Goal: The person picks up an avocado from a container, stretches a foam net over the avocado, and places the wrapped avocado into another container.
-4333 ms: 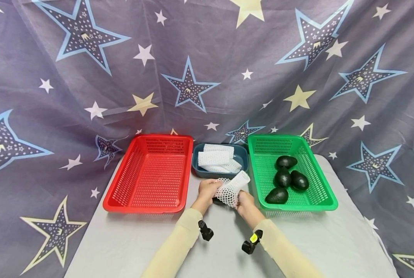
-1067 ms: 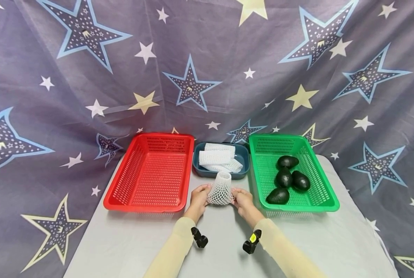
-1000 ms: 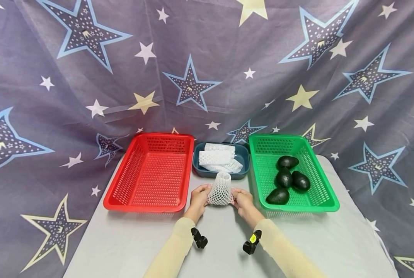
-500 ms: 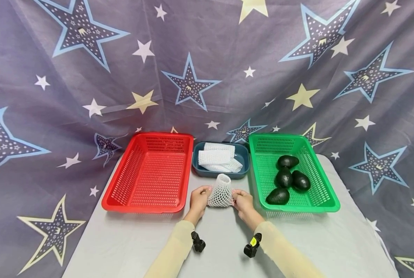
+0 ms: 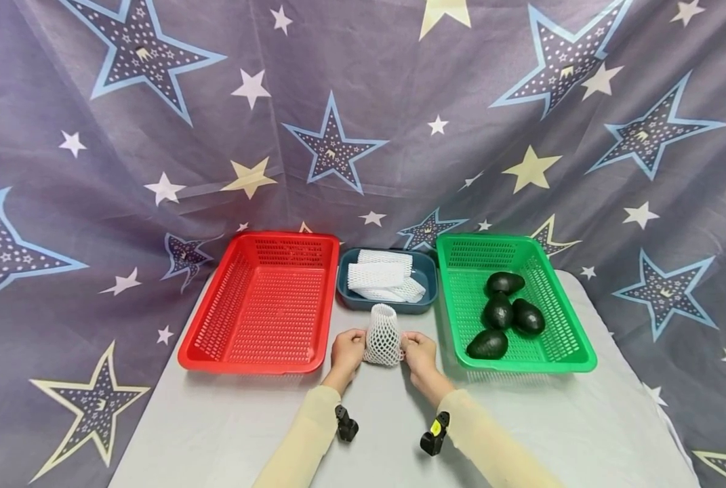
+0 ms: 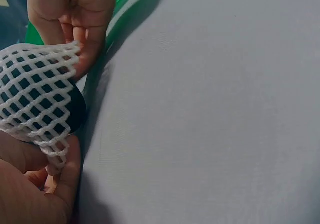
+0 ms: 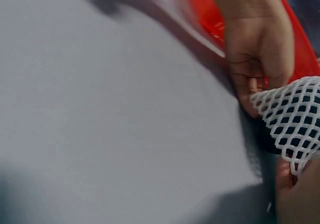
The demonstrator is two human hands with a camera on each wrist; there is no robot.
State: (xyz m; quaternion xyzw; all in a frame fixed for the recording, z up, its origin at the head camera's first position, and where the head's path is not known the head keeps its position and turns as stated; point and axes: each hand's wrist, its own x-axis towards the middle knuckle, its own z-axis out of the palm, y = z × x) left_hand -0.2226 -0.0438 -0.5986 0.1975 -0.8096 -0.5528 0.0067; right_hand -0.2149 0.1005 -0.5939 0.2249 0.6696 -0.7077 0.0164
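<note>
A white foam net sleeve (image 5: 384,339) stands between the two hands in the head view, narrow end up. It is stretched over a dark avocado (image 6: 77,106), whose bare end pokes past the net's edge in both wrist views. My left hand (image 5: 346,352) pinches the net's lower edge on one side. On the opposite side my right hand (image 5: 420,354) pinches that same edge between thumb and fingers. Through the mesh (image 7: 297,119) the dark skin shows.
A red basket (image 5: 182,356) is at left, a green basket (image 5: 585,359) with several avocados (image 5: 498,312) at right. Behind the hands, a blue bin (image 5: 426,274) holds more foam net sleeves (image 5: 377,276). A star-patterned curtain (image 5: 399,163) hangs behind the table (image 5: 393,447).
The net was tilted sideways with the avocado below it; it then came upright over the avocado. In the last half second, net and right hand shifted slightly left.
</note>
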